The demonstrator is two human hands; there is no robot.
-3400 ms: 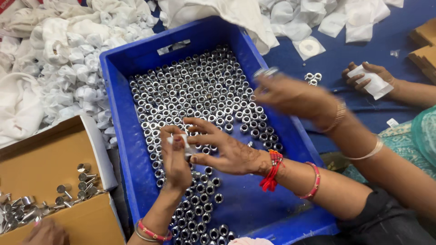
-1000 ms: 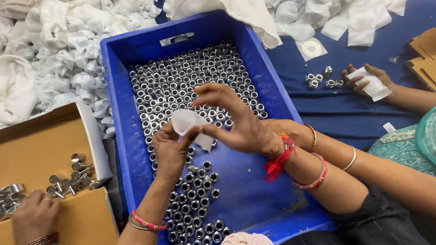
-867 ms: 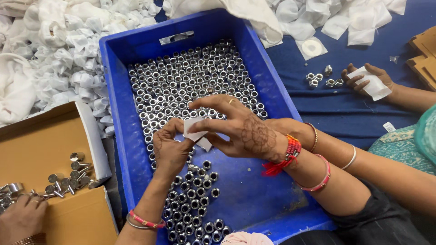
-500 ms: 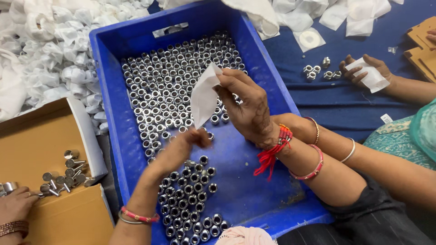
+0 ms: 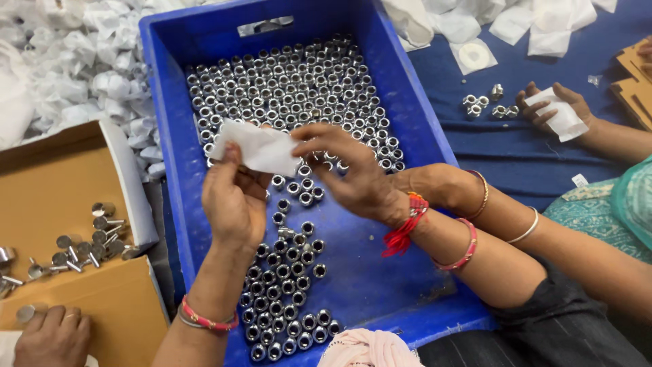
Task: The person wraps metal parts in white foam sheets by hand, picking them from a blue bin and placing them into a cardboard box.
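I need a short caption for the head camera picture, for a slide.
Two hands, left hand and right hand, hold a white pouch over a blue crate of metal nuts.

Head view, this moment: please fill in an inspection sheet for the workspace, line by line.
Surface: blue cloth on the right, under loose fittings.
Job's things: white pouch, held over the blue crate of small metal rings.
Clutter: heap of white pouches; cardboard box with metal pins.
Grippers: left hand and right hand both pinch the pouch.
Cables: nothing seen.
Surroundings: another person's hand holds a pouch at right; a third hand rests on the box.
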